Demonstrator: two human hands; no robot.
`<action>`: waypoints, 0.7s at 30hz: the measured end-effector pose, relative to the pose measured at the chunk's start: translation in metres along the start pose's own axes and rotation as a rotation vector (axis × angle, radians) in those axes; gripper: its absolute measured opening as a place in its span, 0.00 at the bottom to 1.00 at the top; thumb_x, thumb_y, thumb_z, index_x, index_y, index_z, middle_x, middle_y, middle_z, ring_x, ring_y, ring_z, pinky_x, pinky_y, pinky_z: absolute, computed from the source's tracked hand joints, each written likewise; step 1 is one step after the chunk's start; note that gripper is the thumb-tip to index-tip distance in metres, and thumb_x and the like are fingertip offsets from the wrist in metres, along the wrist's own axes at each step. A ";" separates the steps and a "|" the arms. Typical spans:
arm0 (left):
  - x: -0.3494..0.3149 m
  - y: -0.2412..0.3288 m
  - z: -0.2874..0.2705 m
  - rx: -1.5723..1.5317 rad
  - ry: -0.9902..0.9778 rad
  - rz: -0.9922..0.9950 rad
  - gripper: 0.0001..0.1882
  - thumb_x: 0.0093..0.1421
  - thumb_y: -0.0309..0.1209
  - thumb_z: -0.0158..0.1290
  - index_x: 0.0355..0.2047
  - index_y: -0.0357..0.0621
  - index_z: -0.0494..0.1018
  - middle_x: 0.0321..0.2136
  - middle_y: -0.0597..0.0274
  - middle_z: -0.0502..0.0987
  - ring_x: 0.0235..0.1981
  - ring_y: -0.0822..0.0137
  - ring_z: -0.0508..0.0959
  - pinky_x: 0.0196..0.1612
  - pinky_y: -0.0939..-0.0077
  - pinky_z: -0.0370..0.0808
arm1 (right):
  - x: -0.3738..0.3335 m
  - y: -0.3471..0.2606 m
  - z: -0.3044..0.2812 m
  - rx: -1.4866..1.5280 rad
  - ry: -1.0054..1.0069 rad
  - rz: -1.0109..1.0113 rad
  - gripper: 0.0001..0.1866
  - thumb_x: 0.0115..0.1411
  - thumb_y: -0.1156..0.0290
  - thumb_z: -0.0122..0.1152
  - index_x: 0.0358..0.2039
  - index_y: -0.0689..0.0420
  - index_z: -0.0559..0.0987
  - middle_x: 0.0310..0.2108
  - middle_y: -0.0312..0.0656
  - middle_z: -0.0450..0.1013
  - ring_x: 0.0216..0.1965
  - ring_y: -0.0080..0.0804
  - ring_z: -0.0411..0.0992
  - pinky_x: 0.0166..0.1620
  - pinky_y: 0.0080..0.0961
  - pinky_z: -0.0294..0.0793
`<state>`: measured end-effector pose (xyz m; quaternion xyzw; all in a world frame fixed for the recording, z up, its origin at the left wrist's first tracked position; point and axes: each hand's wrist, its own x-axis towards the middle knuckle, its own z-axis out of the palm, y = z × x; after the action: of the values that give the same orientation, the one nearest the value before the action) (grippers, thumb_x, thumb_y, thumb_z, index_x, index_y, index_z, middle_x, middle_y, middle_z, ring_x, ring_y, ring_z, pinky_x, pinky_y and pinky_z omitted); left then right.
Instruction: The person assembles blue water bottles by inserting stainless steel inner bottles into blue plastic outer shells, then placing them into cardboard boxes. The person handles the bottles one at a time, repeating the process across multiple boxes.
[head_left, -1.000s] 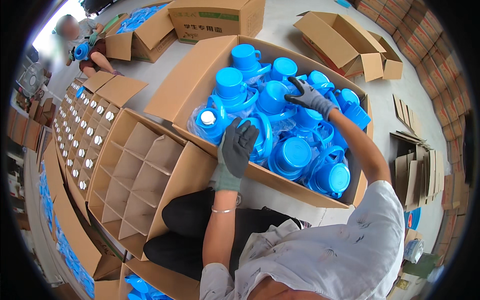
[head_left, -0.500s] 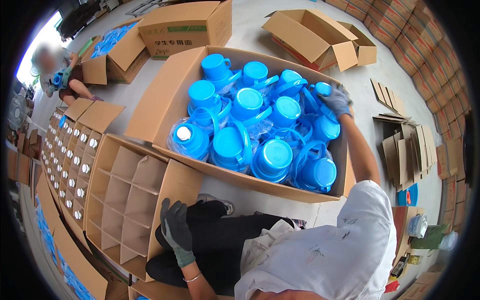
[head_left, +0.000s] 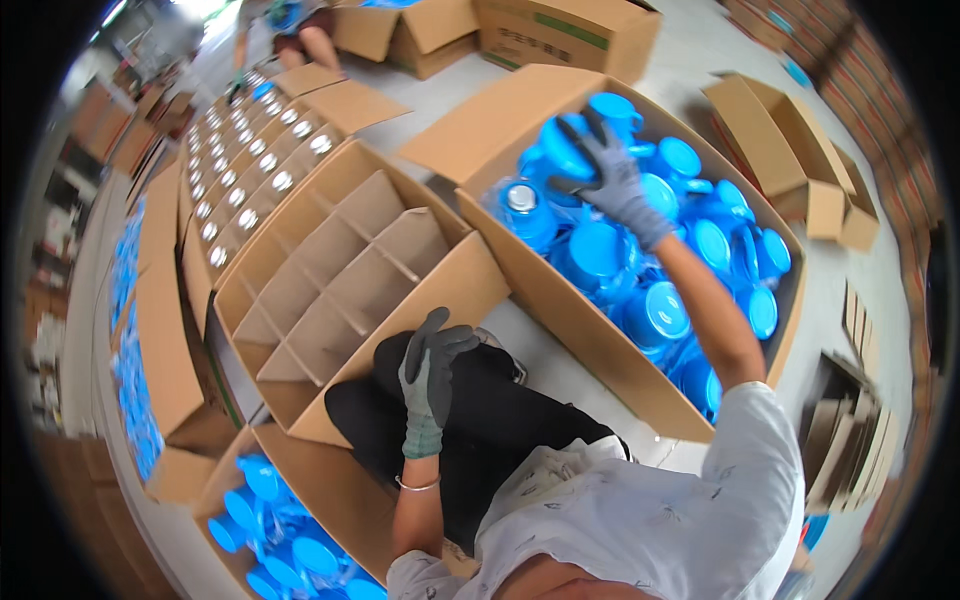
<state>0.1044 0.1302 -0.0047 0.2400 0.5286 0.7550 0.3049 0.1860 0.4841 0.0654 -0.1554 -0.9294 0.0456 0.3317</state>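
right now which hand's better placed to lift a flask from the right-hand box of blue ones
Probably the right hand: it is spread over the blue flasks in that box. The left hand is over the black trousers, outside the box.

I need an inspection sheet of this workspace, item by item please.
Surface: grey floor, visible between boxes.
Job's things: blue bottles crowded in an open carton; divided carton beside it, no bottles seen in its cells.
Clutter: loose cardboard pieces at the right, blurred.
Grip: gloved right hand spread over one bottle, contact unclear; gloved left hand open above black trousers.
Cables: nothing seen.
Surroundings: stacked cartons at upper right; another person at upper left.
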 end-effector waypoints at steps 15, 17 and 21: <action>-0.018 0.040 -0.190 1.600 0.274 -0.079 0.41 0.50 0.56 0.57 0.57 0.40 0.63 0.45 0.49 0.73 0.50 0.53 0.71 0.54 0.58 0.65 | 0.032 -0.207 0.110 1.003 -0.722 -0.072 0.23 0.54 0.55 0.60 0.43 0.60 0.76 0.39 0.50 0.74 0.42 0.50 0.72 0.47 0.36 0.71; -0.007 0.005 -0.208 1.648 0.126 -0.232 0.43 0.49 0.60 0.54 0.56 0.42 0.64 0.47 0.48 0.72 0.51 0.52 0.70 0.55 0.56 0.64 | 0.002 -0.248 0.145 0.732 -0.885 -0.376 0.25 0.53 0.53 0.60 0.45 0.59 0.76 0.38 0.49 0.75 0.41 0.49 0.73 0.47 0.38 0.71; -0.004 0.004 -0.230 1.410 0.464 0.031 0.38 0.53 0.56 0.54 0.54 0.38 0.65 0.50 0.47 0.70 0.52 0.50 0.69 0.55 0.56 0.64 | 0.015 -0.260 0.205 0.461 -0.740 -0.382 0.31 0.50 0.51 0.62 0.51 0.56 0.71 0.54 0.50 0.65 0.55 0.49 0.64 0.59 0.38 0.62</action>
<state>-0.0513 -0.0237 -0.0765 0.2206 0.9352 0.2722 -0.0516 -0.0216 0.2460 -0.0355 0.1225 -0.9627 0.2413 0.0067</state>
